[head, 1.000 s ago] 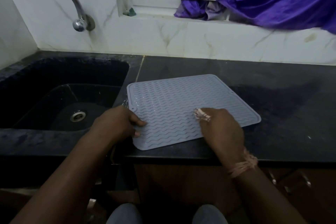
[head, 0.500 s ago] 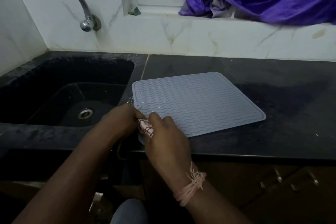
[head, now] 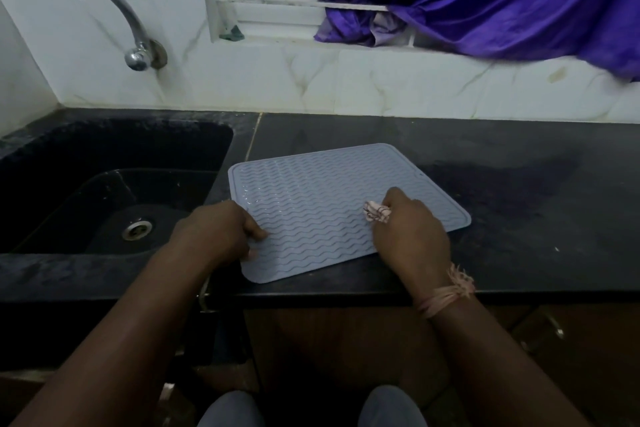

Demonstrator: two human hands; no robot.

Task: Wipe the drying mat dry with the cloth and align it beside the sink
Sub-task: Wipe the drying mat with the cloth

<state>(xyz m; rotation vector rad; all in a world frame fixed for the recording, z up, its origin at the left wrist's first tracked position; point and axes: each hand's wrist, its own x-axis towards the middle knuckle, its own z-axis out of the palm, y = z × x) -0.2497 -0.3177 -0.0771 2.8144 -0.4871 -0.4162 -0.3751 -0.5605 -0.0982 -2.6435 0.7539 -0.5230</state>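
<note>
Right hand point(head: 410, 236) clenches the cloth point(head: 376, 213) on the drying mat point(head: 322, 204); left hand point(head: 216, 232) pinches its edge. A hard wipe may skew the mat toward the sink point(head: 114, 156).

Drying mat point(head: 332, 198) lies on the counter point(head: 519, 184), right of the sink point(head: 114, 156).

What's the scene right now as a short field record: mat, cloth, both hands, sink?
mat: pale blue wavy-ribbed silicone drying mat, flat on the black stone counter, skewed to the counter edge
cloth: small bunched pink-and-white cloth, on the mat's right half
left hand: left hand grips the mat's left edge
right hand: right hand holds the cloth
sink: black sink, left of the mat
</note>
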